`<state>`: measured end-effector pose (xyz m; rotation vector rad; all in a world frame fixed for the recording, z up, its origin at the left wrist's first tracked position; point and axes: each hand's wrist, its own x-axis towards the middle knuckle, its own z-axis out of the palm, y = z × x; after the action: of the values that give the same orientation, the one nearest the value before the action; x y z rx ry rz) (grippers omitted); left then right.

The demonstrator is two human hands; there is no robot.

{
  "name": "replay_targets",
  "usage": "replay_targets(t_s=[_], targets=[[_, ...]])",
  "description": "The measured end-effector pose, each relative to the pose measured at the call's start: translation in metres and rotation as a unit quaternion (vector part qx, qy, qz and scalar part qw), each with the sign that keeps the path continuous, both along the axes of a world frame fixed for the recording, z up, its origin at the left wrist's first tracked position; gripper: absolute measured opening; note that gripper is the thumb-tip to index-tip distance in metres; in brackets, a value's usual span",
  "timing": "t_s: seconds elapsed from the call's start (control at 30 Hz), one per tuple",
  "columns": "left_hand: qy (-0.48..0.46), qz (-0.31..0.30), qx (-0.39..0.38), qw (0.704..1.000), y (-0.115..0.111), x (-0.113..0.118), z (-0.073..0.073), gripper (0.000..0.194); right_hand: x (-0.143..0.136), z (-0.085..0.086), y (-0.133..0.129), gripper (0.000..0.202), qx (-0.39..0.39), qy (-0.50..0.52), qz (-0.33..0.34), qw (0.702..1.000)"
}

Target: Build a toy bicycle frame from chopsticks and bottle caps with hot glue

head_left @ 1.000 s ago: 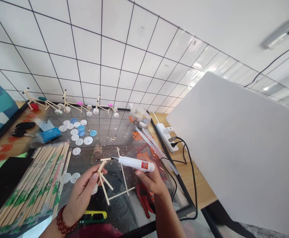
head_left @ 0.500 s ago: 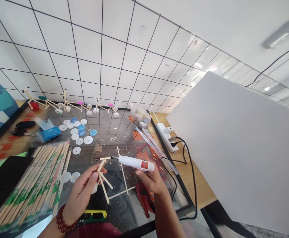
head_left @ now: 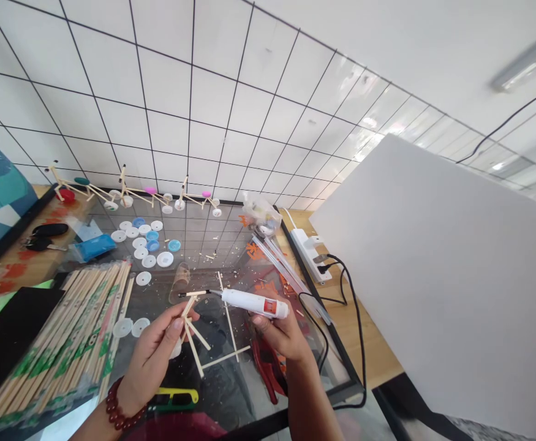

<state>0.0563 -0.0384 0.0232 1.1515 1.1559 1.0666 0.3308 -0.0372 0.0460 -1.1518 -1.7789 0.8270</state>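
Note:
My left hand (head_left: 160, 346) pinches a small frame of joined wooden sticks (head_left: 197, 335), its legs fanning down to the right. A short crossbar with dark ends tops the frame. Around its handle my right hand (head_left: 280, 331) is closed on a white glue gun (head_left: 249, 301). The gun's nozzle points left and meets or nearly meets the crossbar's right end; I cannot tell which. A white round piece (head_left: 176, 349) shows partly behind my left fingers. Loose thin sticks (head_left: 229, 318) lie on the glass tabletop beyond the frame.
Bundled wooden sticks (head_left: 65, 337) and white and blue bottle caps (head_left: 148, 260) lie left. Stick-built tricycle models (head_left: 157, 195) stand along the tiled wall. Red-handled pliers (head_left: 268, 370) and a yellow-green cutter (head_left: 176, 398) lie near the front. A power strip (head_left: 311, 254) with black cords runs along the right.
Both hands, the stick frame and the glue gun stay almost in place. The whole view has shifted very slightly.

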Motion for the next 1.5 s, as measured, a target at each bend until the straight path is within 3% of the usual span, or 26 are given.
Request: replay_targets(t_s=[1.5], targets=[[-0.035,0.019,-0.041,0.998,-0.0008,-0.0018,0.0003,0.046,-0.0026,0.0016,-0.0001,0.023,0.002,0.002,-0.004,1.0]])
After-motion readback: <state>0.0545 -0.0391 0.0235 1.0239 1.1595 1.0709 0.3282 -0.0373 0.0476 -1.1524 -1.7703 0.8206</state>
